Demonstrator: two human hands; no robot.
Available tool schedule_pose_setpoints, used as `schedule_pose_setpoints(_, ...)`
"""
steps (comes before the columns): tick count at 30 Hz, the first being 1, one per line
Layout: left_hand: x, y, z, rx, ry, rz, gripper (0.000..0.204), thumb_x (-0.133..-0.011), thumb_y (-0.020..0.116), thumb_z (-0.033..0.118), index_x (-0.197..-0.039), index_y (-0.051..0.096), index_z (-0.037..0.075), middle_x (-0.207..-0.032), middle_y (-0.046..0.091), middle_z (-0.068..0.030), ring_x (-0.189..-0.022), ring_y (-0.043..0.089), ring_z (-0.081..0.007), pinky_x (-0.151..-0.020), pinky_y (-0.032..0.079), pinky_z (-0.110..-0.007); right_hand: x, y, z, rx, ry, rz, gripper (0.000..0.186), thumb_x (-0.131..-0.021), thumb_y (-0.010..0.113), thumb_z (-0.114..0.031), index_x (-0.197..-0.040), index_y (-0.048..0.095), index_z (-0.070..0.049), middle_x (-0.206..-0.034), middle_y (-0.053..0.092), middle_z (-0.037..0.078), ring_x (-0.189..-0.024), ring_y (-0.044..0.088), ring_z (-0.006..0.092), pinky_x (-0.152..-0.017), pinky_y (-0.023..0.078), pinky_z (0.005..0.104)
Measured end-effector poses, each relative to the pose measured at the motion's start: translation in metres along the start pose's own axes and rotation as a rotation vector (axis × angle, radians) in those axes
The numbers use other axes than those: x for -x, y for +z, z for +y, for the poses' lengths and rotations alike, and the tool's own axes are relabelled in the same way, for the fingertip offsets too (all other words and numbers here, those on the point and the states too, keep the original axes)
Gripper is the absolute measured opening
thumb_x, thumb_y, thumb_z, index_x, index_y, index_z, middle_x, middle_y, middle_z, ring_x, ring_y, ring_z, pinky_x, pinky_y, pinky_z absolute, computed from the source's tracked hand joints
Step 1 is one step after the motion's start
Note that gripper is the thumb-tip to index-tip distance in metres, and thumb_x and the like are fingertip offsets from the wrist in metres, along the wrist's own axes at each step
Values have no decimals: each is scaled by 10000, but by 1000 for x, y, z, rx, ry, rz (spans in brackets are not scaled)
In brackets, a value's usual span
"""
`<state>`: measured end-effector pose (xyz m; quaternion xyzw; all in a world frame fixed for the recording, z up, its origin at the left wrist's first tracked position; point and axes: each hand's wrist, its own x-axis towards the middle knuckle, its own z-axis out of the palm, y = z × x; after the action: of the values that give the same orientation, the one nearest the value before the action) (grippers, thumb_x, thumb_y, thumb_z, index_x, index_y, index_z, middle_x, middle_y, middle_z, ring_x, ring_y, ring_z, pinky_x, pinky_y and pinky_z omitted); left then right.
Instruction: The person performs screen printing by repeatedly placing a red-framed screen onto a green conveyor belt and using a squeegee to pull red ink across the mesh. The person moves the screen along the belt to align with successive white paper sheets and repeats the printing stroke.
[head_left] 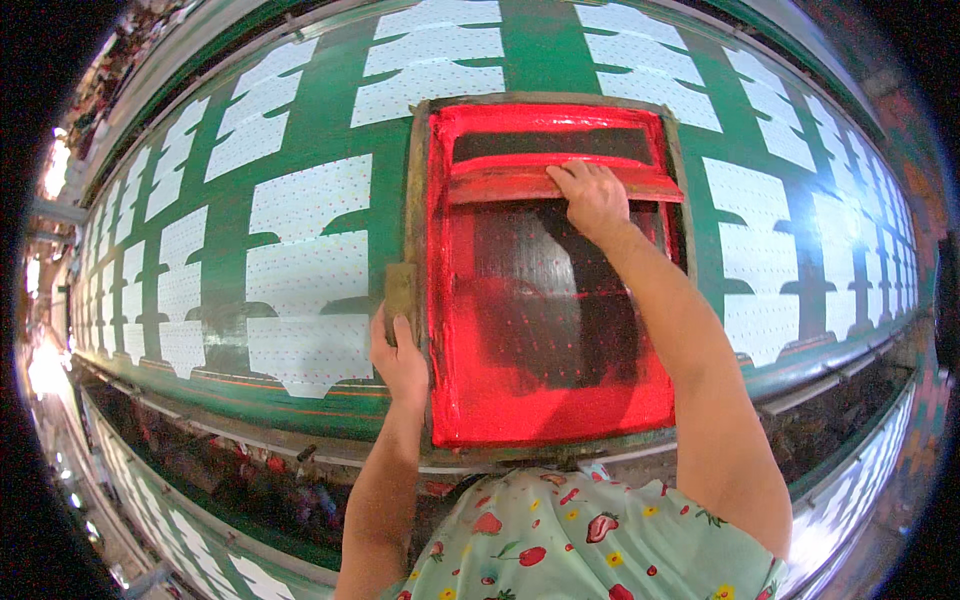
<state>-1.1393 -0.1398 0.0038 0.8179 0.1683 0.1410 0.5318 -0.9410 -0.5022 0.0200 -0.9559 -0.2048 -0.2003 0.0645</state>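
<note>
A screen printing frame (pixel 673 130) lies on the green table (pixel 540 50), its inner border coated in wet red ink. Across the upper part of its mesh (pixel 525 260) rests a long red-smeared squeegee (pixel 500 185). My right hand (pixel 597 205) is closed over the squeegee's top edge, right of its middle. At the frame's left side, my left hand (pixel 400 362) grips a brownish block (pixel 401 290), thumb on its face; the other fingers are partly hidden. Red ink covers the lower mesh, and a dark see-through patch shows in the middle.
White fabric pieces with small coloured dots, such as one on the left (pixel 308 270) and one on the right (pixel 750 260), lie in rows along the table. A rail (pixel 350 450) runs along the near edge. Another table with white pieces (pixel 190 540) is at lower left.
</note>
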Motion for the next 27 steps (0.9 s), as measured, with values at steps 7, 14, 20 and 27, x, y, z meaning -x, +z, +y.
schedule_pose_setpoints(7,1,10,-4,205,-144,79,384,-1144,612,148,-1471,660,-47,-1405,717,-145,-1273,668,-246,-1140,504,-386,-105,-6,53,11,99,-390,370,-954,665,-119,-1293,790,-201,-1221,789,162,-1156,771,393,-969,632,561)
schedule_pose_setpoints(14,3,3,-3,126,-157,60,380,-1148,637,155,-1461,660,-59,-1397,710,-130,-1264,659,-220,-1135,506,-360,-133,-6,70,3,160,-377,459,-918,630,-62,-1320,815,-183,-1231,810,195,-1175,765,412,-1019,607,557)
schedule_pose_setpoints(20,2,5,-8,82,-117,61,388,-1151,644,202,-1436,671,-60,-1357,719,-109,-1223,661,-218,-1100,514,-353,-134,-5,81,34,39,-452,290,-928,654,-136,-1172,810,-117,-1183,812,198,-1119,783,418,-952,632,580)
schedule_pose_setpoints(27,1,6,-1,30,-92,97,379,-1129,678,259,-1290,731,-80,-1178,780,-154,-1073,707,-244,-972,554,-385,-91,-23,54,16,-9,-427,290,-917,651,-131,-1159,809,-142,-1122,808,176,-1077,788,407,-941,633,571)
